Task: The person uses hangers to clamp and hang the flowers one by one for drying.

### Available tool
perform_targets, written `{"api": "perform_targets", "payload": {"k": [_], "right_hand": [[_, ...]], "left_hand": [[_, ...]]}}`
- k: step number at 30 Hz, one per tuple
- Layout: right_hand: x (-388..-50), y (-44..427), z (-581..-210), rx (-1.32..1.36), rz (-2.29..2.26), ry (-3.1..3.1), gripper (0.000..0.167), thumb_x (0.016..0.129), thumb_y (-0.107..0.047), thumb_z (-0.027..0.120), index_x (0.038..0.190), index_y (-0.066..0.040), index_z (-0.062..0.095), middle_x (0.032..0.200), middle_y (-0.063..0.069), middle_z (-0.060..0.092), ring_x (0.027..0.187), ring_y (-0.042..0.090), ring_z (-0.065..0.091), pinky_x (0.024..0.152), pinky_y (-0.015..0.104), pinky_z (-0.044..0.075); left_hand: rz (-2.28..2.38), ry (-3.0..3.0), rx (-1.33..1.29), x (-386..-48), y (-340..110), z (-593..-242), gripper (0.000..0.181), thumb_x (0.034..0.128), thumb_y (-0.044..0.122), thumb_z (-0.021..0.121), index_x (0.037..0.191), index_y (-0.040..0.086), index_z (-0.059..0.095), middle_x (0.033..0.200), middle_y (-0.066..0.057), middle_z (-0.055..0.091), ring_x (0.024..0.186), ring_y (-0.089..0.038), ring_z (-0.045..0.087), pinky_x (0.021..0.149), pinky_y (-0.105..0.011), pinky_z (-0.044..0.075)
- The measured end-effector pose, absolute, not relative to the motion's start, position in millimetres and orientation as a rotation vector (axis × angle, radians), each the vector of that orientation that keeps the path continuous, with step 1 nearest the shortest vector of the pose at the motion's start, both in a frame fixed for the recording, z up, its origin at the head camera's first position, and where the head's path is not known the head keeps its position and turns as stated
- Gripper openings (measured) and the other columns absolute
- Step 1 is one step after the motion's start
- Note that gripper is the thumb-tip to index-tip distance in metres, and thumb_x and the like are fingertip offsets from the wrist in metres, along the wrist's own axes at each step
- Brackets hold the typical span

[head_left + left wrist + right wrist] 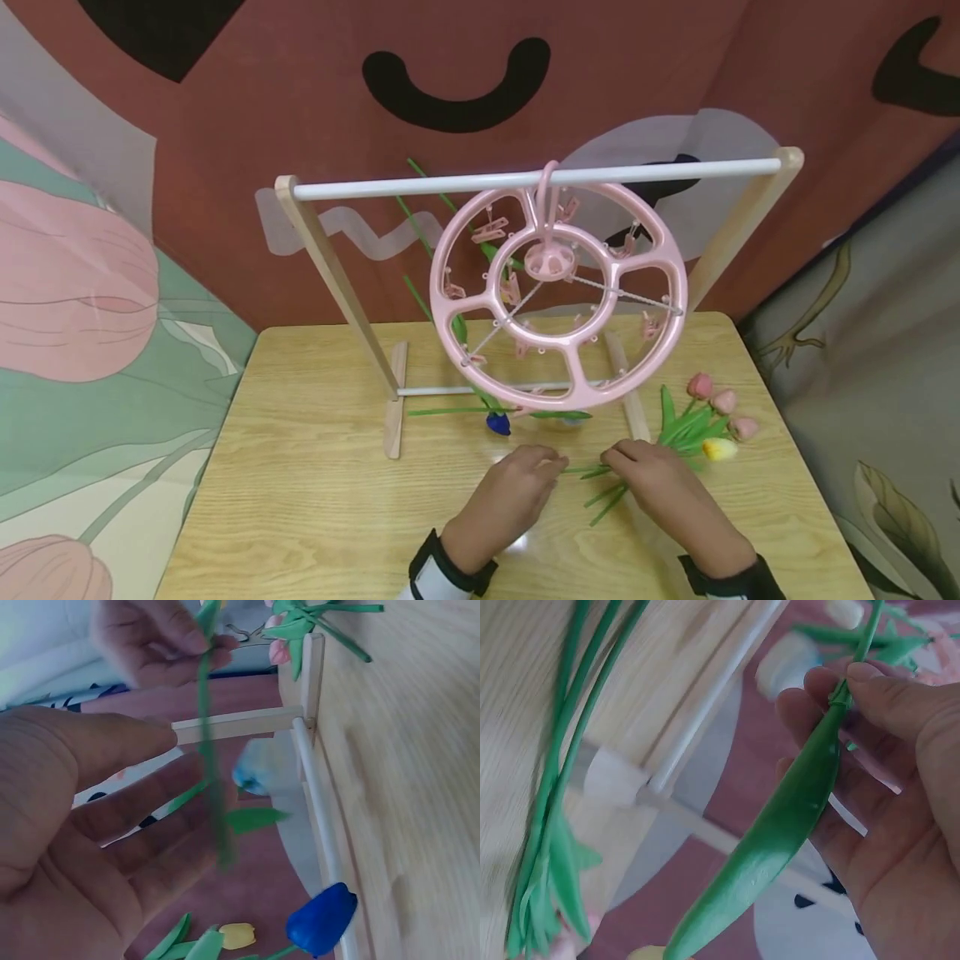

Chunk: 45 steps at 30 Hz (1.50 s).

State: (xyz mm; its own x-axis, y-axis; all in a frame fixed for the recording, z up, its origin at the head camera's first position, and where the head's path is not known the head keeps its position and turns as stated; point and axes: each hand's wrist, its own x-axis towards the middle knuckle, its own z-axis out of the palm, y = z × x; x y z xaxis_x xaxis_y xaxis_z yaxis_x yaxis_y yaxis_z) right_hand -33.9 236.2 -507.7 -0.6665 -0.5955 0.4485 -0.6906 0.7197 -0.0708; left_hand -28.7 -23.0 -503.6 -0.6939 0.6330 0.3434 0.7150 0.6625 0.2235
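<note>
Blue tulip (498, 423), one, dangling under the pink hanger's (550, 262) front-left. Left hand (513, 493), nearer than hanger: grip spread, holding nothing, perhaps free to guide. One hanger, hooked so clips swing free. Right of it, right hand (648, 471) pinches one stem (866, 637) by its leaf, likely for control; apparently one yellow tulip's (720, 450). Farther right of hanger, worktop (300, 500): three pink tulips (723, 402).

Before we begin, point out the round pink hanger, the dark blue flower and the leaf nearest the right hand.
Round pink hanger (550, 263), head view: central hub.
Dark blue flower (322, 919), left wrist view: petals.
Leaf (780, 825), right wrist view: middle of its blade.
</note>
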Motion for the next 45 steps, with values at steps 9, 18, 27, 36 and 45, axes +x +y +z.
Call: {"api": "perform_targets", "payload": {"k": [9,18,27,36,45], "right_hand": [[-32,217,-507,1.028,0.391,-2.496,0.022,0.094,-0.01,0.049,0.101,-0.014,0.069,0.094,-0.004,0.068,0.08,0.012,0.066,0.065,0.03,0.058],[-36,225,-502,0.978,0.448,-2.526,0.063,0.11,-0.047,0.024,0.108,-0.008,0.073,0.099,0.004,0.074,0.087,0.022,0.07,0.073,0.038,0.062],[-42,253,-501,1.003,0.453,-2.52,0.064,0.109,-0.048,0.025,0.098,-0.01,0.075,0.094,0.002,0.073,0.087,0.023,0.069,0.073,0.042,0.061],[-42,252,-509,0.983,0.575,-2.596,0.021,0.077,-0.012,0.088,0.091,-0.016,0.073,0.089,-0.007,0.071,0.081,0.012,0.065,0.067,0.028,0.058],[-41,249,-507,0.912,0.644,-2.616,0.029,0.075,-0.002,0.087,0.093,-0.018,0.071,0.09,-0.011,0.067,0.081,0.006,0.06,0.066,0.019,0.054]], "left_hand": [[-0.437,-2.653,-1.037,-28,-24,-508,0.033,0.0825,-0.001,0.079,0.108,0.02,0.081,0.094,0.007,0.07,0.084,-0.006,0.068,0.068,-0.015,0.057],[-0.528,-2.572,-0.943,-32,-40,-502,0.031,0.0776,-0.009,0.077,0.096,0.016,0.081,0.095,0.005,0.072,0.083,-0.01,0.071,0.069,-0.02,0.062],[-0.601,-2.495,-0.85,-25,-62,-498,0.036,0.0716,-0.016,0.08,0.092,0.014,0.082,0.092,0.002,0.074,0.079,-0.008,0.07,0.063,-0.017,0.06],[-0.649,-2.468,-0.816,-24,-76,-492,0.04,0.0681,-0.021,0.076,0.092,0.011,0.082,0.091,-0.001,0.075,0.08,-0.012,0.072,0.066,-0.021,0.062],[-0.698,-2.164,-0.867,-25,-77,-486,0.012,0.0854,0.0,0.071,0.088,0.009,0.078,0.1,-0.006,0.075,0.101,-0.028,0.069,0.091,-0.045,0.056]]}}
